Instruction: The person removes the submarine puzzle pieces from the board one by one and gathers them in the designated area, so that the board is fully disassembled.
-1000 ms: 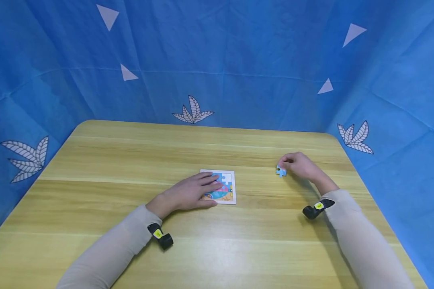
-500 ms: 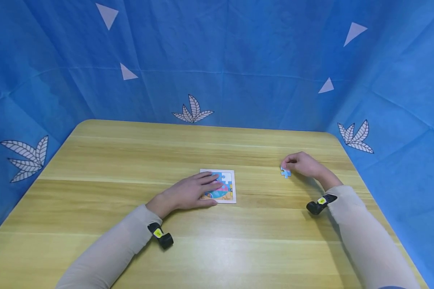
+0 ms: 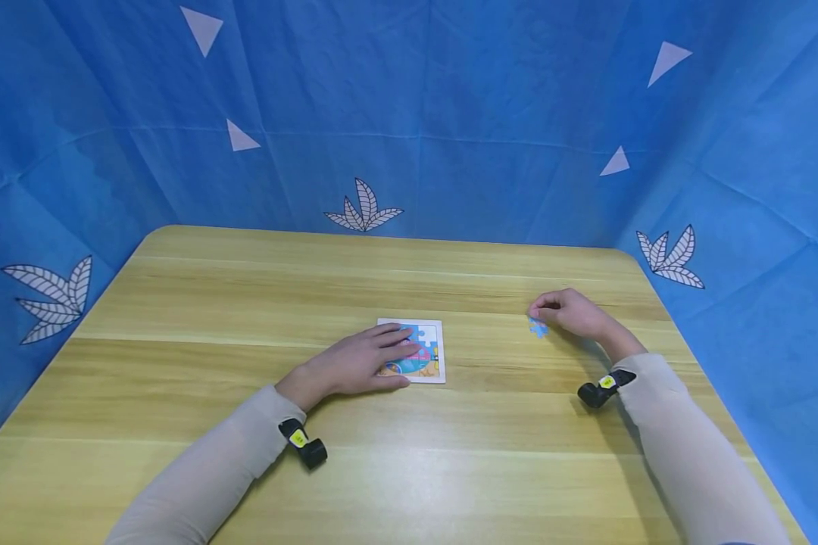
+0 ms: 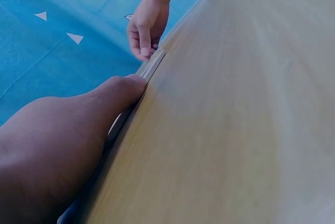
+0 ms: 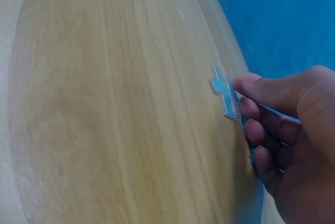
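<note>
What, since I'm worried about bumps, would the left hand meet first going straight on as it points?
Past the square, white-framed picture puzzle under it, the left hand would likely first meet the right hand pinching a light-blue jigsaw piece; exact alignment and depth are unclear.

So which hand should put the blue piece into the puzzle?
Probably the right hand: it pinches the blue piece, and the white gap lies on its side of the puzzle. The left hand rests on the puzzle, maybe steadying it.

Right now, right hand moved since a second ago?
Yes: in the head view, the right hand has shifted slightly toward the right edge of the table.
</note>
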### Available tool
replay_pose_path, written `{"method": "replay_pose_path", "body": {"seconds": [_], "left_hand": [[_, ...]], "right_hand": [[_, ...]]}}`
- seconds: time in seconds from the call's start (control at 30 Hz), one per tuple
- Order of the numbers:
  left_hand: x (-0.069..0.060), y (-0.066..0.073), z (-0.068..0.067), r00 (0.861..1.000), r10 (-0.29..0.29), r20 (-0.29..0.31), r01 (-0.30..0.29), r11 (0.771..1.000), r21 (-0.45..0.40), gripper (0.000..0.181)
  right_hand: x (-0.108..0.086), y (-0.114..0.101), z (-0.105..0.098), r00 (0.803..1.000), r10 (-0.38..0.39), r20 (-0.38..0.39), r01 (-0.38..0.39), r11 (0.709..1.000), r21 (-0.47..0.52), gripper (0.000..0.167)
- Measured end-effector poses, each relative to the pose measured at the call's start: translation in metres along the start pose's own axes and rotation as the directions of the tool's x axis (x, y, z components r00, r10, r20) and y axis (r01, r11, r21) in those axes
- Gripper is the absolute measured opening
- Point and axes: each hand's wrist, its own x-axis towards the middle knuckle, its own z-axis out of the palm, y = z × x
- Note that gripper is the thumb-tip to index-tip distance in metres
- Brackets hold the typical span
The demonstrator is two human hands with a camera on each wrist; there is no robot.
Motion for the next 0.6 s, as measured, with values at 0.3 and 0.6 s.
{"method": "replay_pose_path", "body": {"seconds": [0.3,0.6], "left_hand": [[0.000,0.001,-0.002,1.000,0.011,-0.004,-0.011,1.000,-0.004,0.068],[-0.002,-0.001,-0.002,0.999,0.025,-0.048,-0.025,1.000,-0.013,0.069]], "right_hand": [[-0.003,-0.014,0.002,0.999,-0.027,-0.039,0.027,0.999,-0.025,0.026],[0.000,-0.043,0.011,0.991,-0.092,-0.093,0.091,0.996,-0.020,0.024]]}}
